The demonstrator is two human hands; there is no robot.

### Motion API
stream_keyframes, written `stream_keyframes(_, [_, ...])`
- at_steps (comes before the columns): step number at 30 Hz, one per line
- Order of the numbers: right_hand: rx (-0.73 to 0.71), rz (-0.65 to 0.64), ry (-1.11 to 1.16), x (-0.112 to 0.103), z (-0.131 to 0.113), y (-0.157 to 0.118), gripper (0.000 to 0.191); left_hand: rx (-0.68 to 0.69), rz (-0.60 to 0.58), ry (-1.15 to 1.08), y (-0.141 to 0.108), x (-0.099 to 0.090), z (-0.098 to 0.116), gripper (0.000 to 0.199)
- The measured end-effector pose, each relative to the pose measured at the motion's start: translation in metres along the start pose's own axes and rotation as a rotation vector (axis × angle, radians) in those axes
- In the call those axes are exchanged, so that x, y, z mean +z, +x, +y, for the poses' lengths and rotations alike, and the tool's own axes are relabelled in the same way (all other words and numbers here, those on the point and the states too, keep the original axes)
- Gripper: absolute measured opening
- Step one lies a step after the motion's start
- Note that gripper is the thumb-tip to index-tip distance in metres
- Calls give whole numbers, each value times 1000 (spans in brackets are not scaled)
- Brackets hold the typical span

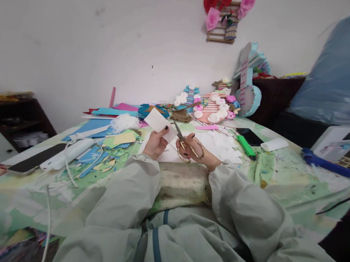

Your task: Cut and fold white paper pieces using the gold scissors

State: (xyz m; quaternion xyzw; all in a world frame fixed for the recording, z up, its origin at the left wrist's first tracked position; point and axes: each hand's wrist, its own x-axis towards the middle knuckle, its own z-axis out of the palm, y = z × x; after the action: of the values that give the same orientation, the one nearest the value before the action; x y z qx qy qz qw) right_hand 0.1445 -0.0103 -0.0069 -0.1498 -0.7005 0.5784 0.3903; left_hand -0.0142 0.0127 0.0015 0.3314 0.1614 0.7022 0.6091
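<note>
Near the middle of the view, my left hand (156, 143) grips a piece of white paper (159, 122) between thumb and fingers, its free end tilted up to the left. My right hand (194, 147) is closed around the gold handles of a pair of scissors (180, 135). The scissor blades are apart a little and point up and left, close to the paper's right edge. White paper sheets (218, 144) lie on the table behind and beside my right hand.
Blue, yellow and green scraps (103, 160), white string (125, 123), a power strip (69, 153) and a phone (37, 158) lie left. Rightward are a green cutter (245, 146), a black phone (249, 136) and a blue glue gun (328, 163). Paper flower crafts (212, 108) stand behind.
</note>
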Motion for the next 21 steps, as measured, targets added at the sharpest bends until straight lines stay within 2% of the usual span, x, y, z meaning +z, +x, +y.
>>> stream_keyframes(7, [16, -24, 37, -3, 3, 2, 71, -57, -76, 84, -1, -1, -3, 22])
stream_keyframes(15, [-51, 23, 56, -2, 6, 2, 64, -68, -100, 124, -6, 1, -2, 26])
stream_keyframes(21, [-52, 63, -1, 6, -3, 0, 54, -61, -74, 98, -5, 1, -2, 23])
